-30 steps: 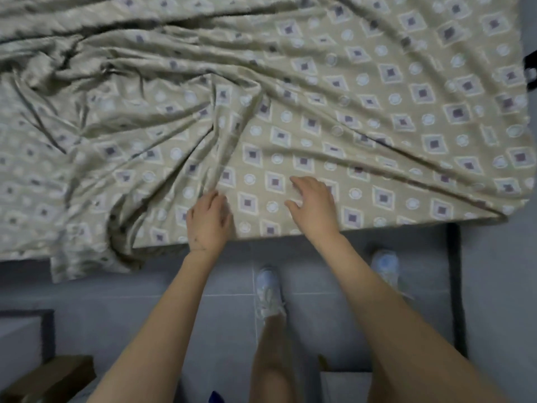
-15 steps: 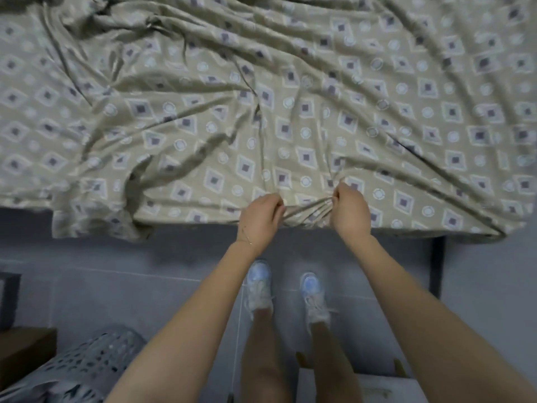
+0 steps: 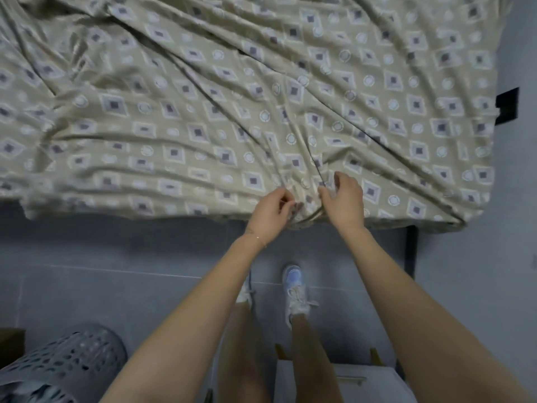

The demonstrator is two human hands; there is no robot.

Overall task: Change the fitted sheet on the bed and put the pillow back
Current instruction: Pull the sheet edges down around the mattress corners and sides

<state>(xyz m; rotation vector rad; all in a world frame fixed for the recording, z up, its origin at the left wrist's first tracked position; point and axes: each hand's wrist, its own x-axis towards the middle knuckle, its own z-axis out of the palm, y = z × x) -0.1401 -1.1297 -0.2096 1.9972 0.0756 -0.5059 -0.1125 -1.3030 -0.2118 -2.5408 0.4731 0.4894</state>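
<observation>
A beige fitted sheet (image 3: 203, 112) with blue diamonds and circles lies rumpled over the bed, its folds running toward the near edge. At that edge my left hand (image 3: 268, 212) pinches a bunch of the sheet. Close beside it my right hand (image 3: 344, 200) has its fingers curled into the same gathered cloth. The two hands sit a little apart with the bunched fold between them. No pillow is in view.
A dark bed frame post (image 3: 411, 248) stands at the bed's near right corner. A grey perforated laundry basket (image 3: 66, 365) sits at the lower left on the grey tiled floor (image 3: 116, 257). My feet in white shoes (image 3: 295, 292) stand by the bed. A white box (image 3: 360, 382) is behind me.
A second ago both hands lay flat on the sheet; they then gathered the cloth at the edge and still hold it. The view has shifted left and the basket has come into sight.
</observation>
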